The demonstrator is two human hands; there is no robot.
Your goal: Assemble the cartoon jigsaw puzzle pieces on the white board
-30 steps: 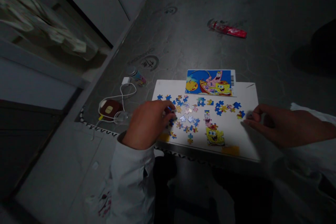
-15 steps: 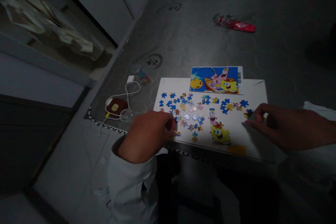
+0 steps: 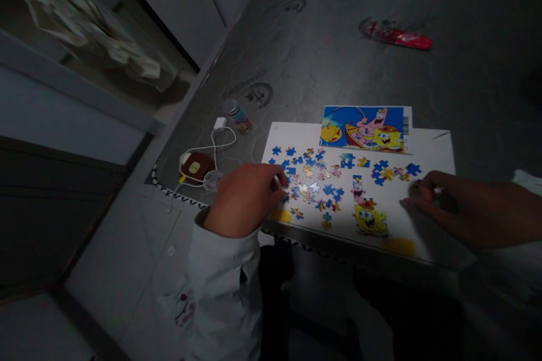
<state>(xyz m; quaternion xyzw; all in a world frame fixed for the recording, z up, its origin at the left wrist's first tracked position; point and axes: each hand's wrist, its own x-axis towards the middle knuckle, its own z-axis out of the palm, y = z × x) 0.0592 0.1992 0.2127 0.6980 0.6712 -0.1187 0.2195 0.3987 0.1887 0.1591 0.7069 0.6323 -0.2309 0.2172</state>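
Observation:
My left hand (image 3: 249,198) hovers over the left edge of a white board (image 3: 436,149), thumb and fingers curled together among loose jigsaw pieces (image 3: 314,186); whatever its fingertips may hold is hidden. On the right part of the board, my right hand (image 3: 470,207) pinches a small, dark-looking puzzle piece (image 3: 415,187). Between the hands lies a joined yellow cartoon-face section (image 3: 371,220), with a narrow pink-figure strip (image 3: 358,189) just above it. A small joined blue-and-yellow cluster (image 3: 383,172) sits nearer my right hand. The picture card (image 3: 364,130) rests across the board's far edge.
Left of the board stand a clear tube with a grey lid (image 3: 238,115), a white charger plug (image 3: 220,123) with cable, and a brown box (image 3: 197,168). A red plastic packet (image 3: 412,39) lies farther back. The table's trimmed edge (image 3: 178,196) runs along the near left.
The view has shifted, moving the scene rightward. My left fingertips have moved away from a piece near the board's front edge, which now lies uncovered. My right hand has drawn the piece slightly nearer me.

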